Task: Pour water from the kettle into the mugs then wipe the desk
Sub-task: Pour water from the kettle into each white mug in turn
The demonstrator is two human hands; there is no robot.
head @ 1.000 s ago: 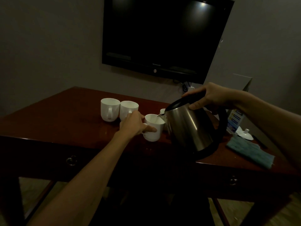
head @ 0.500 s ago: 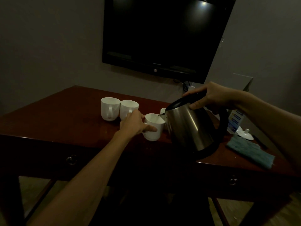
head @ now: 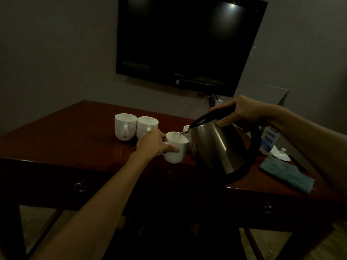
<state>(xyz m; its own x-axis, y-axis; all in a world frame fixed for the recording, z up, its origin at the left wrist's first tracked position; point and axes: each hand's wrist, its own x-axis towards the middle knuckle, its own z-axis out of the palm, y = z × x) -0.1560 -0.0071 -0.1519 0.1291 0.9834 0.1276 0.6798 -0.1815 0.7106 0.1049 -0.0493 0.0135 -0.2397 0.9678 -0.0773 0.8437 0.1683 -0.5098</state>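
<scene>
Currently: your right hand (head: 242, 111) grips the tilted kettle (head: 219, 147), spout touching the mug (head: 176, 147) your left hand (head: 154, 143) holds, centre frame.

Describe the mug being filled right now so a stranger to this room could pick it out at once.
Under the wall TV stands a dark red desk with white mugs near its middle. The mug being filled is nearest the front edge, right of the two mugs standing side by side. It alone is gripped by the left hand, with the tilted steel kettle spout over its rim.
</scene>
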